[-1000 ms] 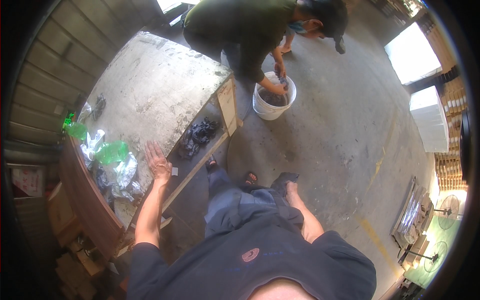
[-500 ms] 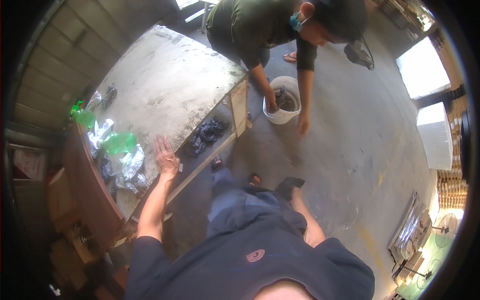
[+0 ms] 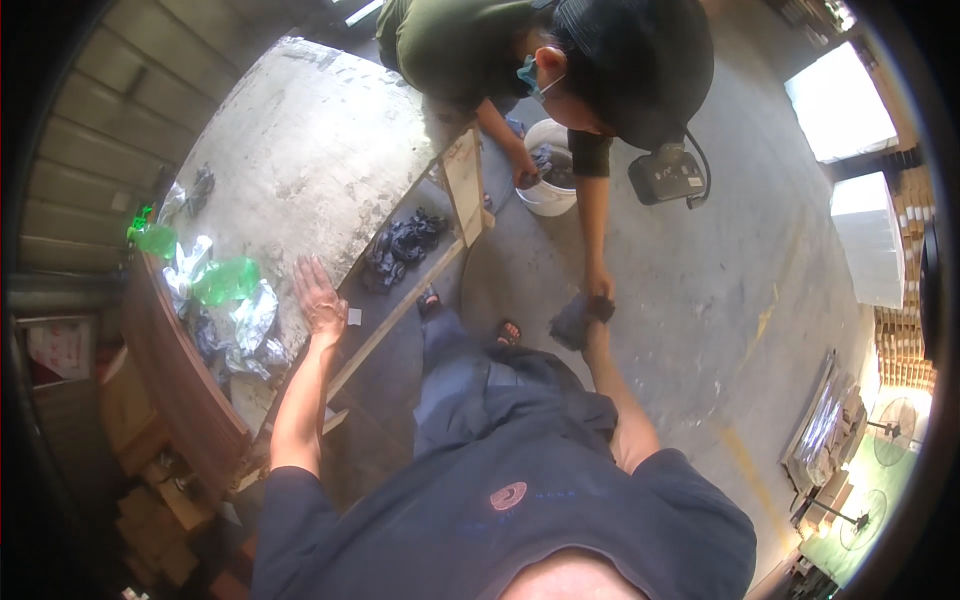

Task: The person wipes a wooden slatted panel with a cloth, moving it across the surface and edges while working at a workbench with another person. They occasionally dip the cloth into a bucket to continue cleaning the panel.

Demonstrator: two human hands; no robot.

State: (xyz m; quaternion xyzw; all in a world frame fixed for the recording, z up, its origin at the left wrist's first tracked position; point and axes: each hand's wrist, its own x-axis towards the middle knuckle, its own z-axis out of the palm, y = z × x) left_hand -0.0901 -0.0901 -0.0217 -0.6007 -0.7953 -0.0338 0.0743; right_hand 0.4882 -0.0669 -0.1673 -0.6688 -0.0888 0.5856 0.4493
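Note:
My left hand (image 3: 320,298) lies flat on the worn, pale tabletop (image 3: 310,130) near its right edge, fingers stretched out. Out over the floor, my right hand (image 3: 597,333) grips a dark cloth (image 3: 570,322) that covers most of its fingers. A co-worker's hand (image 3: 599,284) reaches down to the same cloth and touches it. That person's other hand (image 3: 524,172) is at the rim of a white bucket (image 3: 548,202), holding a wet-looking grey cloth (image 3: 541,158) over murky water.
Green plastic bottles (image 3: 226,281) and crumpled clear plastic (image 3: 256,315) lie along the table's left side. Black crumpled plastic or cloth (image 3: 405,243) sits on a shelf below the top. The co-worker (image 3: 470,50) leans in across the bucket. White blocks (image 3: 868,245) and fans (image 3: 868,520) stand at right.
My right hand has lifted the dark cloth forward, and the co-worker's hand has come to meet it. The co-worker has leaned closer. My left hand stays flat on the table.

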